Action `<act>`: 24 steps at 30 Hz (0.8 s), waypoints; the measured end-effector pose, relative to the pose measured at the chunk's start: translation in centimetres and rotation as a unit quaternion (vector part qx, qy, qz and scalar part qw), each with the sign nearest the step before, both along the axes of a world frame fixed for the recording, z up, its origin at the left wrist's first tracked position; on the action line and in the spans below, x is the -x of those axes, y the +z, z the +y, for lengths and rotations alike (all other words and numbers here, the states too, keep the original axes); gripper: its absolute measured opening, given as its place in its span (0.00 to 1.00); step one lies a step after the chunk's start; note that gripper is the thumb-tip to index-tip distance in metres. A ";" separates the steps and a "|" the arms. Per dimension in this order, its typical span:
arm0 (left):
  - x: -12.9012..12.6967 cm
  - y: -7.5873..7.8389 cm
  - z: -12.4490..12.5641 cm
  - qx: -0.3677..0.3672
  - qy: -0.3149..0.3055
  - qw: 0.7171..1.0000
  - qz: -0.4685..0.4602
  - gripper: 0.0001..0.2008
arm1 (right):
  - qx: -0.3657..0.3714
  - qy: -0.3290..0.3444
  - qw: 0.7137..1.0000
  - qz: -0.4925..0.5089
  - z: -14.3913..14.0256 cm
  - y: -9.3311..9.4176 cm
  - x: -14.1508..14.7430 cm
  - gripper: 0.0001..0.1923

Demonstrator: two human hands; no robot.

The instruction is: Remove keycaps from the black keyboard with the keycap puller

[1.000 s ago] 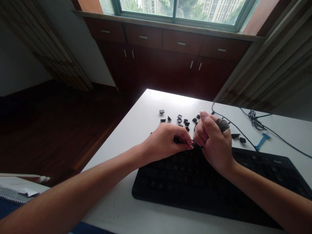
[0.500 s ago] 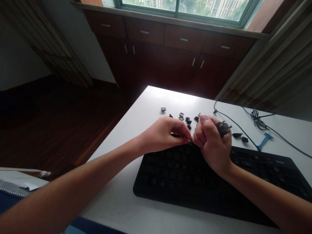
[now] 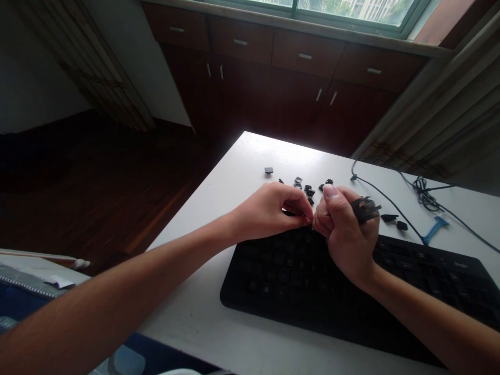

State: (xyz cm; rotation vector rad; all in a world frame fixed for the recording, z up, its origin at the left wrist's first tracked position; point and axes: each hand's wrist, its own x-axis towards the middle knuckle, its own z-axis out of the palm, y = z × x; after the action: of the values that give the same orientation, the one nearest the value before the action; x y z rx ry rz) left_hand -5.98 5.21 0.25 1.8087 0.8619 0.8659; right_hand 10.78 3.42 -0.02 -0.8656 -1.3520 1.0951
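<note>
Black keycap, likely, pinched between left hand [image 3: 269, 212] and right hand [image 3: 344, 229] above the keyboard [image 3: 351, 297] top edge; the right grip also holds black pieces. Loose keycaps [image 3: 308, 188] lie beyond the keyboard on the white tabletop [image 3: 219, 333].

No readable text anywhere in my view.

The legends on the black keyboard [image 3: 351, 291] under my hands are too dim and small for me to make out, and the loose keycaps [image 3: 308, 188] on the white desk [image 3: 219, 323] show me no letters either.
</note>
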 end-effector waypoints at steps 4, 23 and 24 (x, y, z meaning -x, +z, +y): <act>0.0 0.0 0.0 0.008 0.005 1.000 -0.008 0.05 | 0.020 0.010 1.000 0.018 0.3 0.0 0.2 0.23; -1.0 0.2 -1.3 -0.070 -0.003 0.997 0.040 0.09 | 0.097 0.063 0.984 0.134 1.5 1.5 -1.4 0.21; -1.0 0.1 -1.2 -0.072 -0.001 0.996 0.043 0.09 | 0.098 0.067 0.983 0.138 1.5 1.5 -1.5 0.23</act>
State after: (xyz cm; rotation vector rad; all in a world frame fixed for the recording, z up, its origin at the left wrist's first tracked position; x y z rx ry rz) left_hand -5.00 3.97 0.40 1.9847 0.8712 0.8731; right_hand 12.24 4.89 1.46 -0.7393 -1.0958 1.4165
